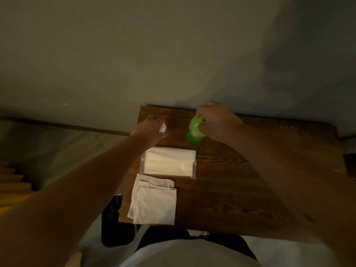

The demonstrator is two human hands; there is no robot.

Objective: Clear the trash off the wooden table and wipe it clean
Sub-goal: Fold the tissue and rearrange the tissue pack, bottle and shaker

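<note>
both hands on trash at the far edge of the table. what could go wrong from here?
1. The right hand grips the green bottle near its top only; if any liquid is left, it might swing or slip when lifted.
2. The left hand holds a small clear cup, partly hidden; a hard squeeze might crush it.
3. Drips could land on the napkin stack or white cloth just below.

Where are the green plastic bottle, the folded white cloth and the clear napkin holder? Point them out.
green plastic bottle (192,132), head view, lower body.
folded white cloth (154,201), head view, middle.
clear napkin holder (194,166), head view, right wall.
</note>
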